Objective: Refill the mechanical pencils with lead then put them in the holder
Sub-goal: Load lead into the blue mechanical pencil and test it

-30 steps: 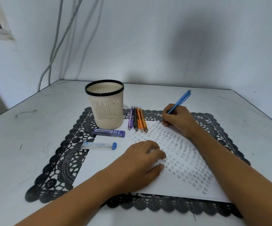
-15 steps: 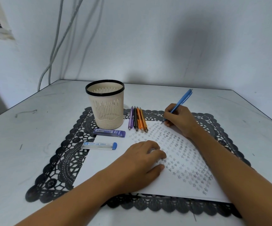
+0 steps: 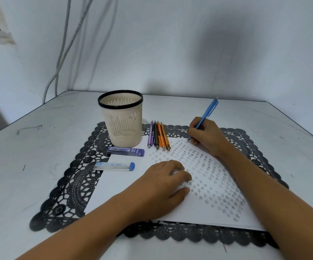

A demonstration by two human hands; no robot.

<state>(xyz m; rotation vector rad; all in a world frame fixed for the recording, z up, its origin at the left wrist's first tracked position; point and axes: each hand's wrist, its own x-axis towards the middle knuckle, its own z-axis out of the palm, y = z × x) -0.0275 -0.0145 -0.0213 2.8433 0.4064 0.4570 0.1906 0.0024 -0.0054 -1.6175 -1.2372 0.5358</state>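
Observation:
My right hand grips a blue mechanical pencil in a writing hold, its tip touching the far edge of a white sheet covered with small pencilled stars. My left hand lies palm down on the sheet with its fingers loosely bent. Several mechanical pencils, purple, black and two orange, lie side by side beyond the sheet. To their left stands the cream mesh holder with a black rim. Two lead cases lie in front of it: a dark blue one and a clear one with a blue cap.
A black lace placemat lies under the sheet on the grey table. Pale cables hang down the wall at the back left. The table's right edge runs close to my right forearm.
My right hand has shifted slightly with the blue pencil, its tip moving a little over the top of the sheet. My left hand has stayed put.

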